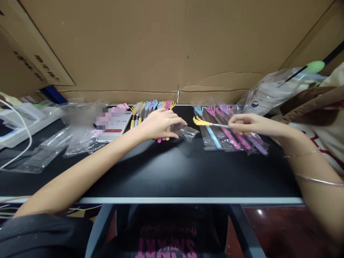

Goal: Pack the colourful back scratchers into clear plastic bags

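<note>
My left hand (pixel 158 123) lies over a row of small coloured back-scratchers (pixel 152 105) on the black table (pixel 172 168), its fingers pinching the end of a small clear plastic bag (pixel 186 132). My right hand (pixel 248 123) is closed on the handle of a yellow back-scratcher (pixel 202 122), held level with its claw pointing left toward the bag. Under that hand lies a pile of bagged back-scratchers (pixel 228 134) in blue, pink and purple.
A phone (pixel 114 126) showing a timer lies left of the loose scratchers. Empty clear bags (pixel 70 138) spread at the left, beside a white cable (pixel 18 143). Cardboard (pixel 172 46) walls the back. A large plastic bag (pixel 271 91) sits back right.
</note>
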Demonstrator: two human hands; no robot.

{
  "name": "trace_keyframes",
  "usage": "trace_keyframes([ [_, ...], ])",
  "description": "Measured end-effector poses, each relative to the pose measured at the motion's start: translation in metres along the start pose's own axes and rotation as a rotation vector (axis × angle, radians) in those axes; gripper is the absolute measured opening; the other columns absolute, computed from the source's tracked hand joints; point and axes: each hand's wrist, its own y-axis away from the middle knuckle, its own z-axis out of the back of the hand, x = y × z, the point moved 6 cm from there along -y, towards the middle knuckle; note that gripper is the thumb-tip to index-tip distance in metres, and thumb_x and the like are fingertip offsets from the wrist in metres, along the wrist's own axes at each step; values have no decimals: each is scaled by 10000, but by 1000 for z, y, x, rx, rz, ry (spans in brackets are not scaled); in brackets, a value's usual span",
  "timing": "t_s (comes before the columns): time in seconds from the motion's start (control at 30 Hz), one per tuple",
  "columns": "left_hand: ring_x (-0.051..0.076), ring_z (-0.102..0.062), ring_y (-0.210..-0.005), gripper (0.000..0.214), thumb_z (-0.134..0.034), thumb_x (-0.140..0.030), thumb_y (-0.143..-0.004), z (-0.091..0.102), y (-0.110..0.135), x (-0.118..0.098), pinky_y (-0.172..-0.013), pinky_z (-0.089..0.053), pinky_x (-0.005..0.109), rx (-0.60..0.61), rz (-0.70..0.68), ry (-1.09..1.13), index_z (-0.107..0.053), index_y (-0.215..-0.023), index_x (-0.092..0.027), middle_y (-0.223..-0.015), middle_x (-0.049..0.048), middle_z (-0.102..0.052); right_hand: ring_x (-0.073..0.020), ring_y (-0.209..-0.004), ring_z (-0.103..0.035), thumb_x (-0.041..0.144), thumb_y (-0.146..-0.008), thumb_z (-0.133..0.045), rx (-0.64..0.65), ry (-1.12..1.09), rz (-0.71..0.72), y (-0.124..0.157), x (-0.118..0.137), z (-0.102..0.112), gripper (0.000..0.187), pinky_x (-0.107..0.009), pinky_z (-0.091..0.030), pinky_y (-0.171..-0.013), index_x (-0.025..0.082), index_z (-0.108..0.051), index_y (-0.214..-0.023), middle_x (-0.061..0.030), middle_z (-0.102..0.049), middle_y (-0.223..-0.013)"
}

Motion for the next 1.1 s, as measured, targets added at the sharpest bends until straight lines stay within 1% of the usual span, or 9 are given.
trace_keyframes([
  [0.07, 219, -621, -1056, 461, -696, -509, -849, 2, 0, 2, -900, -377, 303, -3, 7, -6, -620, -1223, -251, -1110, 49, -700, -100, -472, -464, 632, -830, -612, 42, 7, 10, 2, 0, -2, 440, -250, -336, -479, 192, -612, -843, 39, -532, -534],
  [0.23, 216, -614, -1067, 453, -689, -505, -856, 3, 1, 2, -907, -370, 300, -5, 5, -8, -616, -1221, -247, -1114, 48, -697, -100, -444, -516, 569, -819, -668, 203, -71, 20, 3, 6, -16, 375, -239, -364, -423, 197, -618, -809, 3, -625, -619],
  [0.3, 214, -611, -1068, 442, -680, -498, -866, 3, 1, 2, -910, -367, 300, -3, 0, -9, -616, -1222, -245, -1120, 53, -695, -97, -412, -511, 553, -812, -684, 234, -98, 15, 2, 9, -21, 361, -232, -373, -395, 199, -616, -815, 3, -637, -612],
  [0.43, 213, -611, -1061, 434, -680, -492, -868, 1, 1, 1, -906, -366, 299, 4, -2, -12, -617, -1223, -252, -1116, 51, -696, -88, -382, -501, 534, -789, -717, 178, -131, 9, 1, 14, -23, 356, -222, -407, -379, 197, -626, -856, 13, -631, -586],
  [0.57, 207, -620, -1032, 433, -702, -491, -850, 0, 0, -1, -894, -369, 292, 1, -6, -23, -628, -1205, -254, -1096, 47, -702, -75, -363, -468, 518, -764, -749, 158, -159, -29, 0, 16, -28, 370, -198, -339, -314, 187, -643, -893, 22, -597, -559],
  [0.73, 208, -626, -1039, 452, -734, -489, -820, -1, 0, -3, -898, -372, 296, -6, -20, -38, -642, -1199, -259, -1103, 38, -703, -53, -386, -465, 503, -775, -747, 149, -180, -41, -3, 17, -35, 374, -165, -280, -278, 180, -644, -932, 22, -598, -626],
  [0.9, 213, -632, -1045, 462, -735, -492, -819, 1, -1, -4, -879, -374, 302, -4, -17, -53, -648, -1208, -260, -1112, 47, -706, -59, -403, -496, 515, -809, -708, 153, -160, -33, -4, 17, -40, 375, -155, -309, -273, 196, -633, -992, 18, -609, -675],
  [1.0, 214, -629, -1044, 464, -718, -496, -834, 1, -1, -4, -868, -374, 301, 11, -22, -69, -648, -1224, -255, -1119, 58, -708, -81, -425, -530, 513, -815, -700, 149, -153, -40, -3, 18, -40, 372, -157, -320, -277, 202, -646, -1011, 19, -599, -645],
  [1.1, 209, -629, -1032, 455, -698, -501, -852, 0, -1, -5, -859, -373, 299, 18, -29, -88, -650, -1229, -252, -1118, 62, -711, -87, -429, -535, 504, -834, -684, 148, -155, -19, -1, 21, -40, 353, -155, -330, -283, 199, -657, -1009, 27, -574, -590],
])
